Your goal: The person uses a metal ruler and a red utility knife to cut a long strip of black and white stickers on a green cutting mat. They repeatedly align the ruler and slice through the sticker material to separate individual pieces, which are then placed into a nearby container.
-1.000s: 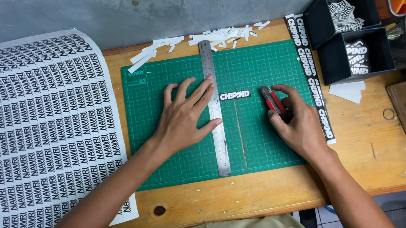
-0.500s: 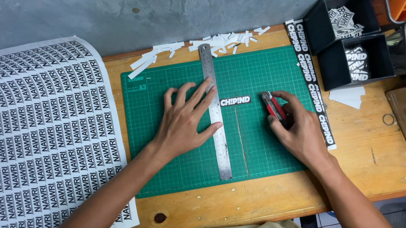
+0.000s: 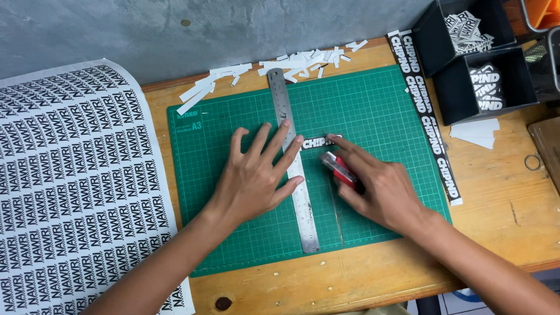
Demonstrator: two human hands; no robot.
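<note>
Here, sticker (image 3: 319,142) touching right hand (image 3: 377,193) fingers (image 3: 341,144)

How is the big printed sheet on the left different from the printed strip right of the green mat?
The printed sheet is wide, holds many columns of labels and overhangs the desk; the printed strip is narrow, one column, and lies wholly on the desk. Both are white with black lettering.

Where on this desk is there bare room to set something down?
Free: the green cutting mat right of the steel ruler, above the right hand; the bare wood below the black boxes. Crowded: the paper scraps along the back edge.
</note>
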